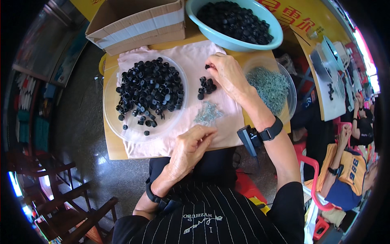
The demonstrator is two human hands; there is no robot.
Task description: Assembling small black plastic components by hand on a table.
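Observation:
My right hand pinches a small black cap between thumb and fingertips, over the pink cloth. Just below it lies a little cluster of black caps. A loose pile of silvery screws sits between my two hands. My left hand is near the cloth's front edge, its fingers drawn together; what they hold, if anything, is too small to make out. To the left, a round clear plastic tray carries a big heap of black caps.
Behind the cloth stand an open cardboard box and a light-blue basin full of black caps. A clear tub of screws is at the right. Other people sit at another table further right. Wooden chairs stand lower left.

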